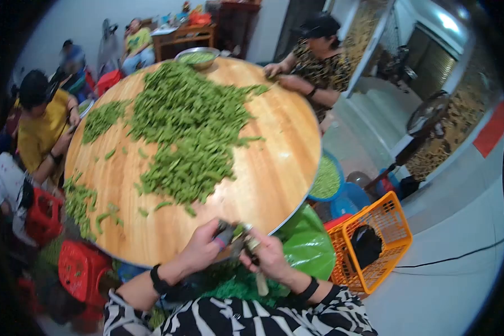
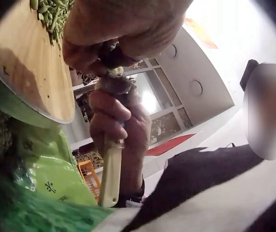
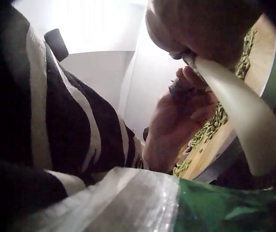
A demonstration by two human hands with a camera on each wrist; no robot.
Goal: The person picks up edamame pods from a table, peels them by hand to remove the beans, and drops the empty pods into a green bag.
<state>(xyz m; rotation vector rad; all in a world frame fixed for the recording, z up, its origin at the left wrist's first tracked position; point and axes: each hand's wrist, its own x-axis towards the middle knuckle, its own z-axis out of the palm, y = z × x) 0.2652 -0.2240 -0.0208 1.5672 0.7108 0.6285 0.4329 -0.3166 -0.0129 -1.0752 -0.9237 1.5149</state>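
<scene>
In front of my chest, at the near edge of the round wooden table (image 1: pixel 274 162), both hands meet. My right hand (image 1: pixel 269 257) curls round the pale handle (image 2: pixel 110 174) of a knife, which points down below the fist; its blade is hidden in the fingers. My left hand (image 1: pixel 201 249), dark coverings on its fingertips, pinches a small green bean pod (image 1: pixel 239 230) close against the right fingers. Dark coverings also show on the right fingers in the left wrist view. A large heap of green pods (image 1: pixel 190 123) lies across the tabletop.
Opposite sits a person in a patterned top (image 1: pixel 322 56); another in yellow (image 1: pixel 42 131) works at left. Right of the table stand a blue basin of beans (image 1: pixel 326 178) and an orange crate (image 1: pixel 400 224). Red stools (image 1: pixel 81 274) are at left, and a metal bowl (image 1: pixel 199 59) sits at the far edge.
</scene>
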